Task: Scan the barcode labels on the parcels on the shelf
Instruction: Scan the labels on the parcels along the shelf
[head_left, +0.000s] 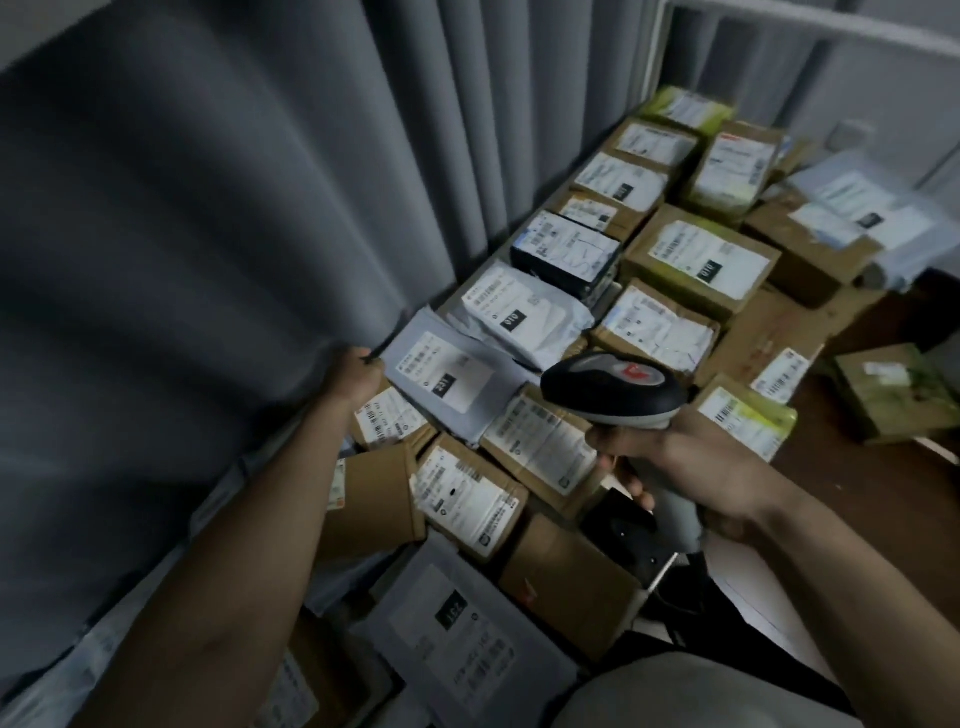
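Right hand (691, 462) grips scanner (613, 387) just right of grey mailer (447, 376); left hand (356, 376) holds mailer's far-left edge, fingers hidden.

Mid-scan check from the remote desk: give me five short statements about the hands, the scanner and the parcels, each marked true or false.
1. The right hand grips the barcode scanner by its handle. True.
2. The left hand rests flat on a brown carton. False: it holds the edge of a grey mailer bag.
3. The scanner's head is over the parcels, close to the grey mailer bag. True.
4. The black box has no label. False: a white label covers its top.
5. The parcels lie beside a bare brick wall. False: a grey curtain hangs alongside them.
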